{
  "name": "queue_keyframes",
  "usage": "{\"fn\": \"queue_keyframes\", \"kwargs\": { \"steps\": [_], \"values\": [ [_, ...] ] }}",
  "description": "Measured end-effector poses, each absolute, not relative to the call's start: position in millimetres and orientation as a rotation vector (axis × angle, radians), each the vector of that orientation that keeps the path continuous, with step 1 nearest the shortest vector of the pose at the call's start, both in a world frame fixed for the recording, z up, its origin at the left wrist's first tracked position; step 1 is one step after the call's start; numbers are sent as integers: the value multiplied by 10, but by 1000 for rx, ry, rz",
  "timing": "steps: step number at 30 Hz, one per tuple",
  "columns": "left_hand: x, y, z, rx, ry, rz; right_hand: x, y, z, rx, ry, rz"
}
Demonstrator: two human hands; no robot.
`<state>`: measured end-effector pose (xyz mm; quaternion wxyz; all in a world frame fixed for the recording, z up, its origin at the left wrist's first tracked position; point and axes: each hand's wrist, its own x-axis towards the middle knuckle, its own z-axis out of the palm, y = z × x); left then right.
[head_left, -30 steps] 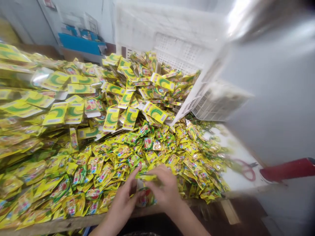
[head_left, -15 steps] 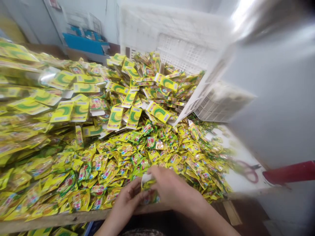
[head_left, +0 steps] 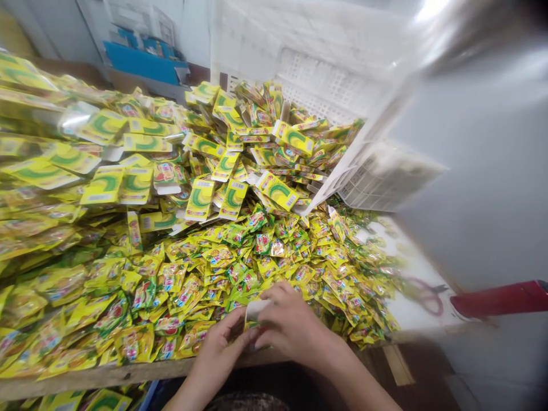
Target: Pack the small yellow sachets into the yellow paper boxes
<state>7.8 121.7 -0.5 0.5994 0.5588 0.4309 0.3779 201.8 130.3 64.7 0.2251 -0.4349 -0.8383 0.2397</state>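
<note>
Close to the table's front edge, my left hand (head_left: 220,345) grips a small carton (head_left: 256,310) between thumb and fingers. The carton's white flap faces up; most of its body is hidden by my hands. My right hand (head_left: 295,328) is closed over the other side of the same carton, fingers bent at the flap. Yellow and green candy sachets (head_left: 218,257) lie in a heap around and beyond both hands. Behind them rises a pile of yellow cartons with a green curve (head_left: 199,200), several showing open white flaps.
A white plastic crate (head_left: 334,74) lies tipped, with cartons spilling from its mouth. At the right are scissors with pinkish handles (head_left: 430,299) and a red cylindrical object (head_left: 500,298). A blue box (head_left: 145,63) stands at the back. More packs show below the wooden table edge (head_left: 107,377).
My right hand has shifted slightly at the carton, and more of the white flap shows. My left hand keeps its hold. The view has tilted a little.
</note>
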Motion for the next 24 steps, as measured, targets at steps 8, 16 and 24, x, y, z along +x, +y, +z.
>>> {"fn": "queue_keyframes", "kwargs": {
  "steps": [8,16,24],
  "values": [
    [-2,1221,-58,1157,1172,871,1970,1202,407,-1246,-1461,971],
    [32,1303,324,991,1120,744,1793,1155,187,-1255,-990,1398],
    [-29,1305,89,1225,1290,999,1773,1291,233,-1197,-1088,1309]
  ]
}}
